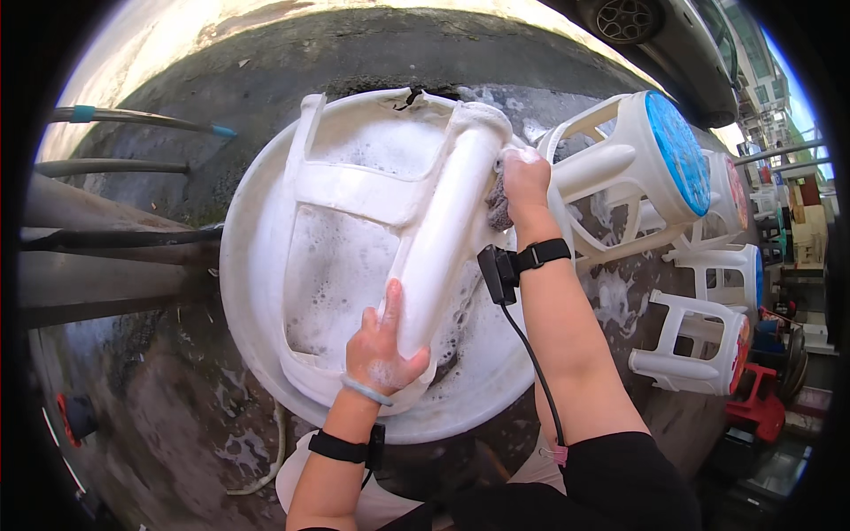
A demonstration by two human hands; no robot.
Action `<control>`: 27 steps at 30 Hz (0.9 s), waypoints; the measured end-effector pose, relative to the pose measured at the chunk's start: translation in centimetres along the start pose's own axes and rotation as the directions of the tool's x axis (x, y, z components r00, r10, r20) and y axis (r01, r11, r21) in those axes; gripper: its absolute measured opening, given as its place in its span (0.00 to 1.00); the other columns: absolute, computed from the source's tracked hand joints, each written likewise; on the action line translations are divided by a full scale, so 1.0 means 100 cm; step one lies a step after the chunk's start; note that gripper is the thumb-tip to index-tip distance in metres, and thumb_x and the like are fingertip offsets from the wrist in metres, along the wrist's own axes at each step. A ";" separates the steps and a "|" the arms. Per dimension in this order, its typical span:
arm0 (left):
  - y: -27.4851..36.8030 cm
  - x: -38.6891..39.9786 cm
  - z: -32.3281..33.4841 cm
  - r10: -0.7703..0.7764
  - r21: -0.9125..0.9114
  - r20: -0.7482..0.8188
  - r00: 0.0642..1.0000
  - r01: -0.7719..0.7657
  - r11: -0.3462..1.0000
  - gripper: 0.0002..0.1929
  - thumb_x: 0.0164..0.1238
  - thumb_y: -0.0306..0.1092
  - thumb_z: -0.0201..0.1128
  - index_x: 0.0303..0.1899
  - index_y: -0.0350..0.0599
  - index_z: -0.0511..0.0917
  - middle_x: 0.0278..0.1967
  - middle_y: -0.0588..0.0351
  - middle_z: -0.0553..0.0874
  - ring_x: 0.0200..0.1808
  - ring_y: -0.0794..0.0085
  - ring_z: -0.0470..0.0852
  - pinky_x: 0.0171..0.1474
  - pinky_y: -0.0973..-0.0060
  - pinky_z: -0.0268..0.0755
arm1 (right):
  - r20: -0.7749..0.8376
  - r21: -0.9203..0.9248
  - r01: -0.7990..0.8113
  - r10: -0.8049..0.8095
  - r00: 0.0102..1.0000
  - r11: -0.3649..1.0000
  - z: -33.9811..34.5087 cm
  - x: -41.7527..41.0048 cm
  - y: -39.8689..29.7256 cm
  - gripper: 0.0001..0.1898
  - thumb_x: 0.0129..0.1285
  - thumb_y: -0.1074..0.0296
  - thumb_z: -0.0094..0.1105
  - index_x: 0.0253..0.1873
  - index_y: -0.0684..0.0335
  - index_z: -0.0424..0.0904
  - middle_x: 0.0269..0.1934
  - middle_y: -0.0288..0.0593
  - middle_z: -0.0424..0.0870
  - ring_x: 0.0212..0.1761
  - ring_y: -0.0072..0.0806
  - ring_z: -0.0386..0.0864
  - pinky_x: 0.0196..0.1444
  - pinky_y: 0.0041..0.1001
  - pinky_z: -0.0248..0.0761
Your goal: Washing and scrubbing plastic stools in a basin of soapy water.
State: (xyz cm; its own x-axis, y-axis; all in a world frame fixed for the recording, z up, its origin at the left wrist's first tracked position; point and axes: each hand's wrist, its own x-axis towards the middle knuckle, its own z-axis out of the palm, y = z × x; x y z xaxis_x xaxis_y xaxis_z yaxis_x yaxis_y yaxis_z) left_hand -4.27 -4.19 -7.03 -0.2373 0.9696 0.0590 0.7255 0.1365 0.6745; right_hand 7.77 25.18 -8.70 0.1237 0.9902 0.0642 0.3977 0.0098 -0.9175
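A white plastic stool (450, 216) lies on its side, tilted, in a large round white basin (247, 312). Foamy, soapy water (332, 265) shows through the gaps in its frame. My left hand (382, 355) grips the lower end of a wide stool leg, thumb on one side and fingers on the other. Closed around a wet grey cloth (498, 204), my right hand (528, 176) presses against the leg's right side near its far end. Suds cling to both hands. The underside of the stool is hidden in the foam. A broken gap (410, 99) marks the basin's far rim.
Right of the basin lies a white stool with a blue seat (679, 152). Several more stools, one with a red seat (740, 355), lie beyond it. Metal posts (99, 206) rise at left. A hose (277, 451) rests on the wet ground. A car (671, 53) stands far right.
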 end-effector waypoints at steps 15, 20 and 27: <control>-0.005 0.000 -0.002 0.044 0.051 -0.001 0.999 -0.044 0.998 0.51 0.35 0.40 0.65 0.68 0.43 0.51 0.31 0.44 0.72 0.22 0.53 0.75 0.25 0.64 0.72 | 0.214 -0.303 0.263 -0.204 0.955 0.916 -0.020 0.001 -0.032 0.10 0.53 0.70 0.59 0.39 0.68 0.78 0.31 0.41 0.80 0.34 0.26 0.77 0.38 0.28 0.70; -0.009 -0.003 -0.004 0.055 0.036 -0.015 0.998 -0.054 0.998 0.51 0.35 0.39 0.65 0.68 0.43 0.50 0.31 0.43 0.73 0.23 0.53 0.75 0.26 0.64 0.72 | 0.660 0.003 -0.353 0.263 0.704 0.936 -0.034 0.029 -0.037 0.06 0.54 0.70 0.59 0.33 0.67 0.75 0.28 0.39 0.78 0.30 0.26 0.77 0.33 0.28 0.72; -0.006 0.001 -0.002 0.086 0.017 -0.030 0.996 -0.086 0.996 0.50 0.36 0.39 0.65 0.68 0.41 0.51 0.32 0.42 0.73 0.23 0.52 0.75 0.26 0.64 0.72 | 0.454 0.226 -0.116 0.000 0.891 0.967 -0.018 0.010 -0.040 0.09 0.57 0.68 0.62 0.37 0.65 0.73 0.31 0.37 0.78 0.30 0.21 0.75 0.33 0.23 0.70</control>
State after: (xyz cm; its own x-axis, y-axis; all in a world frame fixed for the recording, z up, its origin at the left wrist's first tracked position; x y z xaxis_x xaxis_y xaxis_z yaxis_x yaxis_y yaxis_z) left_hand -4.88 -4.23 -7.25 -0.1933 0.9712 0.1394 0.7543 0.0563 0.6541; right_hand 7.93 25.88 -4.29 -0.3026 0.9453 -0.1215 0.1651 -0.0735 -0.9835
